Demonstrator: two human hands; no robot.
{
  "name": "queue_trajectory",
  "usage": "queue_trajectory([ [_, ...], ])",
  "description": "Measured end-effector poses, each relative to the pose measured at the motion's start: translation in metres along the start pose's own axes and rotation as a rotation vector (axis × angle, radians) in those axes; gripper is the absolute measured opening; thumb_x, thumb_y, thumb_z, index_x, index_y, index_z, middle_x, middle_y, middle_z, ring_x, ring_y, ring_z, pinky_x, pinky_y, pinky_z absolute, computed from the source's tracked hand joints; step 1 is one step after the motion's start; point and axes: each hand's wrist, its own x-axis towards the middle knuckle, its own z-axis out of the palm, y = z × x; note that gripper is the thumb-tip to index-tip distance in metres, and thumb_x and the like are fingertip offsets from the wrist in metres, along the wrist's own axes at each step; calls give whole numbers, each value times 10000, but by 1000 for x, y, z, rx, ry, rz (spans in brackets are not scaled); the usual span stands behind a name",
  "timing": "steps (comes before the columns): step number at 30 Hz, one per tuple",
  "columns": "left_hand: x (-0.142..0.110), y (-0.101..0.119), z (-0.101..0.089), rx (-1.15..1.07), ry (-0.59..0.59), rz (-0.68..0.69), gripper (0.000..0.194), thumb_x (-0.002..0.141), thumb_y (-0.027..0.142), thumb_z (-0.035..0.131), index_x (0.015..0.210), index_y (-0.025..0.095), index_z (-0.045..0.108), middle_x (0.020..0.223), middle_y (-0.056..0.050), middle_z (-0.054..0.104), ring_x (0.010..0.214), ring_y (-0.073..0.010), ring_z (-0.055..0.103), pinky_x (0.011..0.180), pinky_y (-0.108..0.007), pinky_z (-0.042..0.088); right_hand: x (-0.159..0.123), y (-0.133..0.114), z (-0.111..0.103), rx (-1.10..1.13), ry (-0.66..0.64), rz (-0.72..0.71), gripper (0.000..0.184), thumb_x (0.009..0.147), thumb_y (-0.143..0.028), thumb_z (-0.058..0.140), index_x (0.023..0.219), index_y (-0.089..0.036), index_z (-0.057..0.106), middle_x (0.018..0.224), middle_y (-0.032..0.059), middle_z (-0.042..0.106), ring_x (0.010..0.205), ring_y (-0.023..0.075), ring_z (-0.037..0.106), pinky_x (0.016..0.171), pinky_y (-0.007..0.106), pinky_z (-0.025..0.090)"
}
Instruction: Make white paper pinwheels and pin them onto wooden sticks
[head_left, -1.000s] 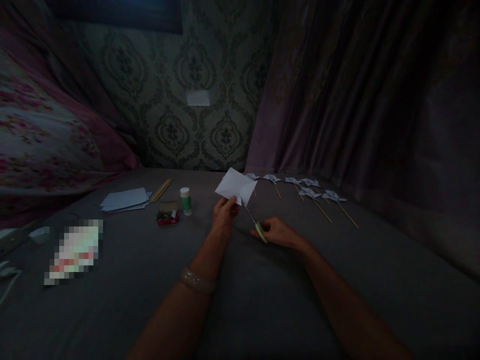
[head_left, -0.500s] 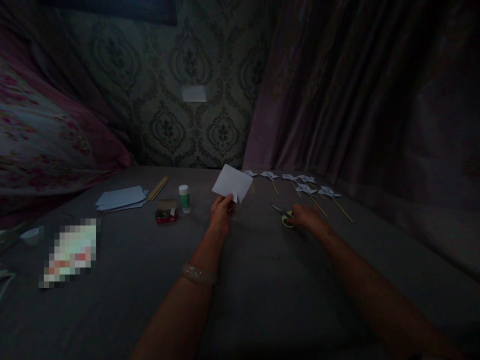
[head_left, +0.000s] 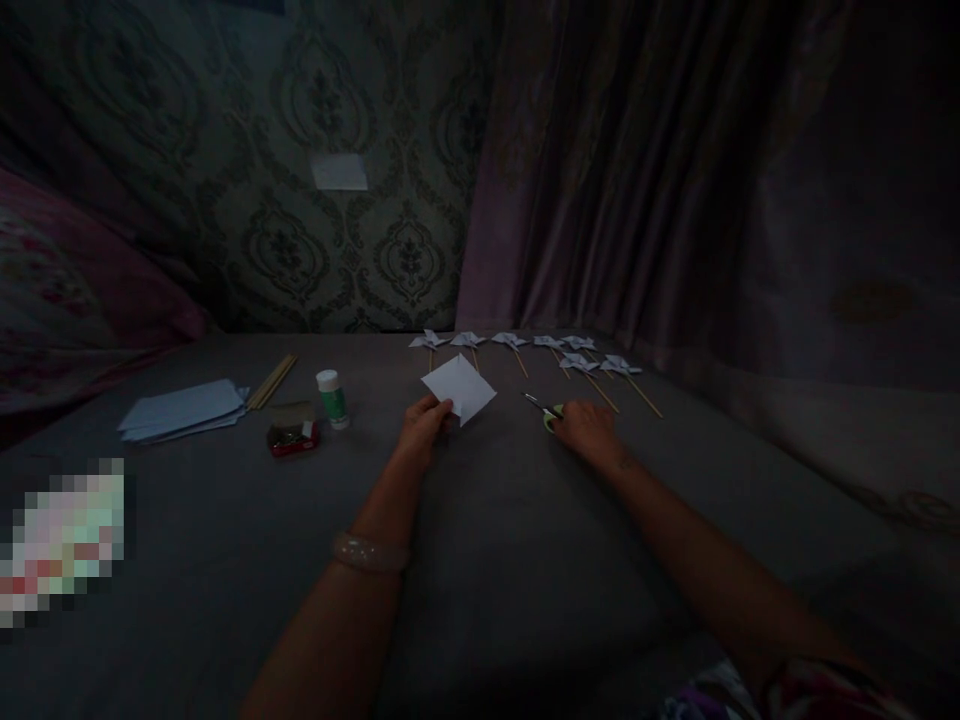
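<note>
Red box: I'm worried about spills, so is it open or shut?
Open: the red box has its flap raised, and small contents show inside.

Dim view, as I receive it remotely: curtain (head_left: 712, 200) near-black toward two o'clock; paper square (head_left: 459, 388) pale near centre; patch (head_left: 64, 540) between eight and nine o'clock coarsely pixelated; fine detail soft.
</note>
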Motion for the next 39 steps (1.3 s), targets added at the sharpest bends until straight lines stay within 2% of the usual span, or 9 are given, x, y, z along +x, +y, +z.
queue_trajectory([
  [9, -8, 0, 1, 62, -98, 48, 32, 592, 178, 716, 601, 162, 690, 454, 2, 545, 448, -118, 467, 457, -230, 326, 0, -5, 1, -37, 22, -72, 286, 901, -207, 406, 1033, -113, 641, 1043, 223, 648, 1011, 288, 619, 827, 368, 410],
  [20, -1, -7, -2, 104, -168, 14, 147, 578, 258, 745, 563, 159, 637, 450, 11, 501, 384, -73, 388, 379, -198, 248, -6, -2, -1, -2, 116, -75, 302, 897, -190, 400, 966, -85, 675, 1081, 233, 622, 1003, 298, 610, 805, 366, 436],
  [22, -1, -7, -3, 96, -173, -4, 141, 578, 252, 734, 549, 155, 635, 437, 16, 482, 380, -71, 381, 375, -197, 241, 0, -11, -6, 120, 144, -116, 308, 902, -206, 400, 965, -105, 684, 1077, 214, 644, 1041, 287, 598, 855, 365, 423],
  [24, -1, -7, -3, 86, -179, -22, 132, 564, 239, 738, 549, 153, 638, 432, 21, 475, 377, -68, 379, 373, -197, 240, 8, -27, -11, 375, 129, -204, 304, 906, -290, 434, 1010, -147, 681, 1069, 156, 677, 1027, 248, 612, 862, 329, 431],
  [27, 0, -8, -5, 80, -184, -26, 129, 558, 234, 742, 565, 153, 642, 433, 21, 490, 376, -67, 381, 373, -194, 239, 19, -54, -10, 845, -56, -233, 313, 876, -317, 506, 1082, -123, 640, 1048, 106, 702, 915, 179, 656, 762, 253, 475],
  [29, 2, -10, -7, 88, -162, -7, 127, 557, 221, 743, 613, 154, 651, 456, 14, 526, 392, -78, 413, 385, -196, 264, 23, -68, -5, 940, -140, -189, 315, 849, -272, 538, 1098, -95, 615, 1014, 107, 711, 849, 169, 669, 704, 240, 480],
  [32, 5, -14, -8, 108, -87, 84, 204, 535, 157, 741, 717, 165, 648, 534, 3, 594, 466, -113, 502, 445, -209, 341, 18, -78, 4, 861, -92, -156, 351, 805, -238, 574, 1124, -92, 582, 992, 115, 708, 882, 199, 659, 714, 260, 465],
  [35, 7, -16, -9, 230, -21, 195, 280, 518, 98, 725, 765, 185, 627, 522, 32, 569, 480, -119, 495, 478, -213, 338, 5, -81, 8, 631, 18, -166, 409, 815, -287, 560, 1192, -132, 527, 985, 106, 699, 929, 234, 643, 749, 293, 439],
  [39, 3, -17, -10, 472, -38, 344, 348, 552, 75, 704, 863, 217, 641, 528, 46, 538, 491, -131, 470, 515, -231, 332, -11, -82, 9, 405, 83, -281, 382, 887, -292, 450, 1244, -162, 487, 998, 113, 694, 928, 241, 639, 801, 324, 402],
])
